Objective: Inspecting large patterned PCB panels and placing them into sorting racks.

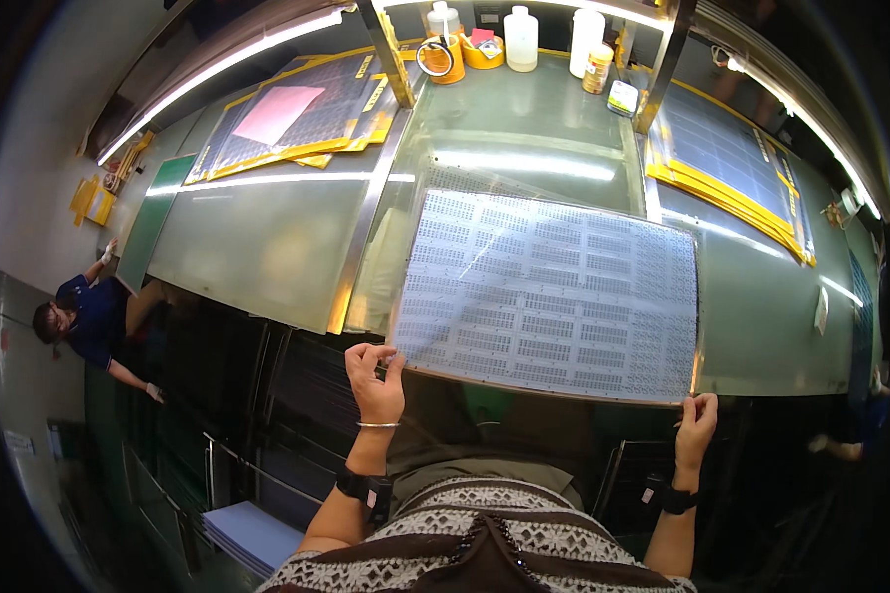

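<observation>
A large, flat pale-blue circuit board panel [549, 296] carries repeated blocks of small dark marks. It lies tilted toward me at the front of the greenish glass worktop, its near edge reaching past the table's edge. My left hand [376, 381] pinches its near left corner between thumb and fingers. At the near right corner, my right hand [696, 420] grips the edge the same way. Under the panel's far side, a clear sheet with fine dark marks [485, 182] shows on the glass.
Stacked films with yellow taped borders lie left [361, 128] and right [732, 168], a pink sheet [279, 114] atop the left one. Bottles [521, 40] and tape rolls [483, 51] stand behind. Metal posts [391, 59] rise there. Another person [94, 316] works far left. Blue panels [252, 534] sit below.
</observation>
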Demonstrator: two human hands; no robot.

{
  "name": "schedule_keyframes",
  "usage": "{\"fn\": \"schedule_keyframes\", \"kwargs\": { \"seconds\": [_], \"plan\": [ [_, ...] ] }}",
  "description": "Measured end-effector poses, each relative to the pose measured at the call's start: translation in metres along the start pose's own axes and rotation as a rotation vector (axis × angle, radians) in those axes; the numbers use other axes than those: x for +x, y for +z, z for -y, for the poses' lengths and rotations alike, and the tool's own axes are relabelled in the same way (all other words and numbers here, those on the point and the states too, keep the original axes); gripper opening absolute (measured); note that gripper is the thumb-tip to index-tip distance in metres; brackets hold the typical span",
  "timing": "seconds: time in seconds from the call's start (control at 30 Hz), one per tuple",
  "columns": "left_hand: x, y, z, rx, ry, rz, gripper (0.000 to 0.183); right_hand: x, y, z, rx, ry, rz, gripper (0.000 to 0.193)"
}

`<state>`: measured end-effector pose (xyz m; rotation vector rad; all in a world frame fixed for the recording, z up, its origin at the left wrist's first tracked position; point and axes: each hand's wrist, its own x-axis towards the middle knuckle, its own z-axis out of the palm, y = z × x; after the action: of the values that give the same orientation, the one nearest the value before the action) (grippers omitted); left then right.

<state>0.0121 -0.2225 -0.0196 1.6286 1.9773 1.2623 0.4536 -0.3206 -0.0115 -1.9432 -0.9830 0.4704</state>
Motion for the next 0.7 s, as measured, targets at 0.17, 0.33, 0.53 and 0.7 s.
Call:
{"fn": "schedule_keyframes", "kwargs": {
  "seconds": [0.17,0.33,0.53,0.7],
  "plan": [
    [0.003,0.002,0.000,-0.013,-0.019,-0.014,0.017,0.002,0.001,-0.006,0.032,-0.009,0.015,0.012],
    [0.003,0.013,-0.007,0.024,0.011,-0.131,0.035,0.004,-0.003,0.001,0.038,0.038,0.020,0.010],
    [0.003,0.011,0.004,-0.565,-0.532,0.120,0.032,0.019,-0.009,0.055,-0.668,-0.370,0.080,0.048],
    [0.003,0.000,0.009,-0.629,-0.559,0.204,0.037,0.123,0.015,0.050,-0.847,-0.728,0.257,0.049]
  ]
}}
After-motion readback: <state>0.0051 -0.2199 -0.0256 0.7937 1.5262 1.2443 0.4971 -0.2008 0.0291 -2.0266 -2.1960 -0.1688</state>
